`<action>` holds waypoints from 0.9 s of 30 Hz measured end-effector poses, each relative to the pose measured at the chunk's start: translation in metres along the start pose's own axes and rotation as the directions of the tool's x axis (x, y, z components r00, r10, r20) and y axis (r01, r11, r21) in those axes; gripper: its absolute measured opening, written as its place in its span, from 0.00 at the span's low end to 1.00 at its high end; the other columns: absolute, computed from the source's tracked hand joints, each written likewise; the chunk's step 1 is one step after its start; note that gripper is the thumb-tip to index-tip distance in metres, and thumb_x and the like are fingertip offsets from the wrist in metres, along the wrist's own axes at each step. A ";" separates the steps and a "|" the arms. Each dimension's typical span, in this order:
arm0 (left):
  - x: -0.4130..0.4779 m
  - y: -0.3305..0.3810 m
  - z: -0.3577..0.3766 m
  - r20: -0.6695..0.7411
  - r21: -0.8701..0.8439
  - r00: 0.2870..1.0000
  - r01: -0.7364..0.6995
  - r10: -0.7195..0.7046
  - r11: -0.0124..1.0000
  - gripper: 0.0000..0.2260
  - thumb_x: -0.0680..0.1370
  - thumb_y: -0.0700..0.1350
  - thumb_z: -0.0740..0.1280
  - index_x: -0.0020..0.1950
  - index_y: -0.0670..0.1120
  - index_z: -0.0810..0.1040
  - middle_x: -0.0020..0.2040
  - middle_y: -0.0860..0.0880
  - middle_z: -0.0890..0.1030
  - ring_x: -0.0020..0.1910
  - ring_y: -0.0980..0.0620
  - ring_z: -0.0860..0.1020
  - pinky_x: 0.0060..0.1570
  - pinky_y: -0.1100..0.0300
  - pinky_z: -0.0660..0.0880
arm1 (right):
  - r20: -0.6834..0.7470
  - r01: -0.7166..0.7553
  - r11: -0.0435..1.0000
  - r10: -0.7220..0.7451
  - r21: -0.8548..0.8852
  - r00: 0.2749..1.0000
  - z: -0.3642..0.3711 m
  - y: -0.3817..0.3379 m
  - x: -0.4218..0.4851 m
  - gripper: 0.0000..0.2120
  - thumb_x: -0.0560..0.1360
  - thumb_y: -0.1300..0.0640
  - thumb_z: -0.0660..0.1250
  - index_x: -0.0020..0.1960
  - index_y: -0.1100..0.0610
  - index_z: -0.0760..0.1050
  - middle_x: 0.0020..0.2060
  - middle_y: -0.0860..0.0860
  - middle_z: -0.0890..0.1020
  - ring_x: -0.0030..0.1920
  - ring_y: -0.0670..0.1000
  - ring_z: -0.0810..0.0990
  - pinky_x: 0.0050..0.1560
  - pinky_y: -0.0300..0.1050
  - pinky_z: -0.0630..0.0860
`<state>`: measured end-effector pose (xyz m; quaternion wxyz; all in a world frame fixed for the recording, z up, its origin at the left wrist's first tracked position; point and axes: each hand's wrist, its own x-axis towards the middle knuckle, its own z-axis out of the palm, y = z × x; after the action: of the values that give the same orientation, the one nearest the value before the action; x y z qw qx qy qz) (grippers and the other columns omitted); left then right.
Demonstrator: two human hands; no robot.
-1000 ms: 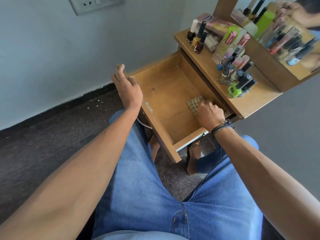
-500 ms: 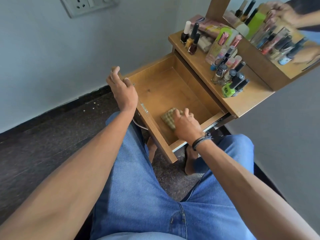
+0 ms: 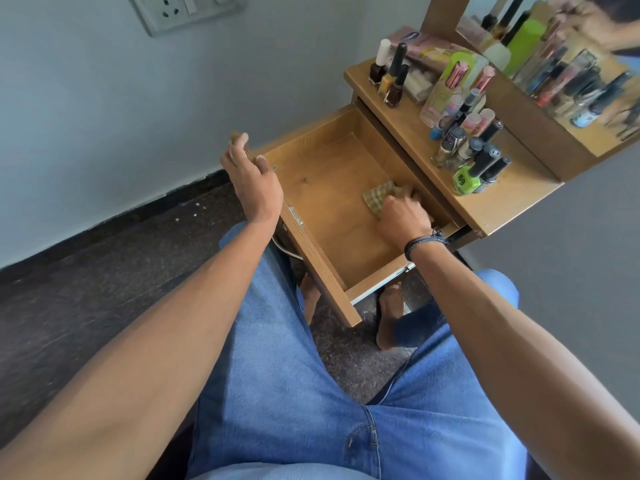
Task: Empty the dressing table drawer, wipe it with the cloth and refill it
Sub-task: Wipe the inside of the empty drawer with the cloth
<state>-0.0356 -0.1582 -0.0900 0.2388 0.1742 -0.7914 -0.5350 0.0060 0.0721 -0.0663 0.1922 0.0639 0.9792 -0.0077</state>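
- Head view: the drawer (image 3: 325, 181) stands pulled out from under the worktop (image 3: 512, 199). Its front panel ends just above the knees, and its right back part runs under the worktop's lip.
- Bare drawer floor lies to the left of the cloth (image 3: 375, 199) and nearer than it. Four upright walls hem it in.
- Drawer and worktop are smooth brown wood grain with square edges. The cloth is a small, tan, checked, crumpled piece.
- Bottles (image 3: 465, 176) crowd the worktop, upright and close together, below a mirror (image 3: 561, 64).
- The left hand (image 3: 254, 183) grips the far corner of the drawer's front panel, fingers outside and thumb inside.
- The right hand (image 3: 401, 220) holds the cloth down on the drawer floor near the right wall. Its bent fingers are blurred, and the cloth shows past them to the left.
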 end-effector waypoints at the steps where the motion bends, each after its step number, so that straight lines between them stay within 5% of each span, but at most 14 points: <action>1: -0.001 0.001 0.000 0.001 0.004 1.000 -0.001 0.001 1.000 0.19 0.81 0.33 0.59 0.71 0.45 0.71 0.70 0.42 0.67 0.66 0.45 0.74 0.57 0.65 0.73 | 0.005 0.006 1.000 -0.006 -0.015 1.000 -0.003 -0.005 0.006 0.19 0.79 0.66 0.56 0.69 0.66 0.70 0.70 0.64 0.63 0.69 0.67 0.66 0.64 0.66 0.73; 11: -0.003 0.005 -0.002 -0.003 0.035 1.000 -0.009 0.009 0.999 0.19 0.81 0.33 0.60 0.71 0.44 0.71 0.72 0.41 0.66 0.66 0.44 0.74 0.52 0.75 0.70 | 0.037 0.107 0.994 -0.107 -0.014 0.994 -0.026 -0.057 0.060 0.23 0.80 0.65 0.58 0.75 0.58 0.67 0.78 0.58 0.52 0.77 0.63 0.54 0.72 0.66 0.64; 17: -0.002 0.005 0.000 -0.008 0.041 1.000 0.004 -0.003 0.999 0.19 0.81 0.33 0.59 0.71 0.44 0.72 0.71 0.41 0.67 0.67 0.44 0.74 0.54 0.70 0.69 | 0.044 0.235 0.972 -0.235 -0.008 0.971 -0.005 -0.085 0.026 0.20 0.80 0.61 0.63 0.72 0.58 0.71 0.78 0.58 0.54 0.76 0.64 0.58 0.69 0.58 0.74; 21: -0.002 0.004 -0.001 -0.006 0.044 1.000 -0.016 0.016 0.999 0.19 0.81 0.32 0.59 0.71 0.43 0.71 0.71 0.41 0.67 0.67 0.44 0.73 0.52 0.79 0.67 | 0.059 0.322 0.945 -0.325 0.056 0.944 0.013 -0.077 -0.017 0.14 0.78 0.61 0.68 0.63 0.58 0.76 0.71 0.57 0.63 0.70 0.61 0.65 0.62 0.50 0.77; 27: -0.002 0.006 -0.002 -0.001 0.022 1.000 -0.013 0.013 1.000 0.19 0.81 0.32 0.59 0.71 0.44 0.71 0.72 0.41 0.67 0.66 0.46 0.74 0.55 0.73 0.72 | 0.080 0.196 0.978 -0.201 0.069 0.976 0.010 -0.009 -0.029 0.16 0.76 0.58 0.69 0.64 0.57 0.77 0.75 0.59 0.63 0.73 0.62 0.67 0.69 0.57 0.74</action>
<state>-0.0328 -0.1559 -0.0843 0.2406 0.1720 -0.7984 -0.5246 0.0352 0.0591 -0.0642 0.2307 -0.0289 0.9708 -0.0594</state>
